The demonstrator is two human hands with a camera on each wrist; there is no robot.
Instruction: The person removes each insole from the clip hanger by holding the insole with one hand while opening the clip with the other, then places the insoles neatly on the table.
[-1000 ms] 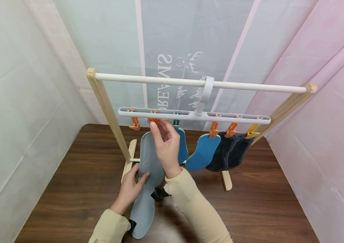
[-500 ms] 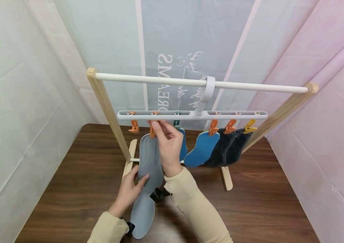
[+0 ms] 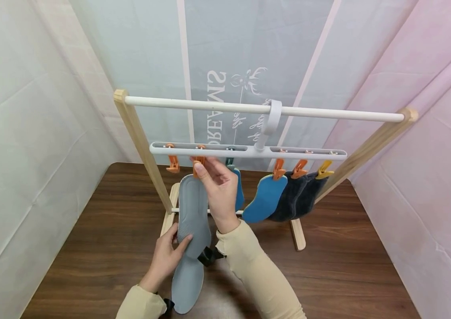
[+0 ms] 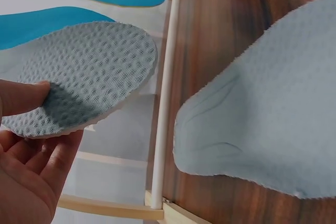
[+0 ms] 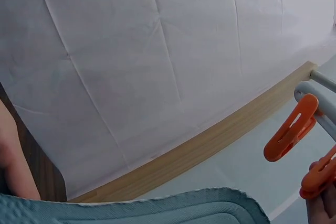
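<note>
My left hand (image 3: 165, 257) holds a grey insole (image 3: 193, 212) upright below the hanger, thumb on its front and fingers behind, as the left wrist view also shows. Between thumb and fingers my right hand (image 3: 223, 190) pinches an orange clip (image 5: 319, 176), second from the hanger's left end. In the right wrist view the insole's top edge (image 5: 231, 195) is apart from this clip. A second grey insole (image 3: 187, 285) lies on the table below the left hand.
A white hanger (image 3: 209, 153) hangs from the rod (image 3: 169, 103) of a wooden rack. Another orange clip (image 3: 173, 164) dangles at its left end. Blue insoles, one at the front (image 3: 265, 199), and dark insole-shaped pieces (image 3: 305, 195) hang from clips on the right.
The hanger has shifted a little to the left, and the hung insoles have swayed. My left hand has moved slightly left and down with the grey insole. My right hand still pinches the clip.
</note>
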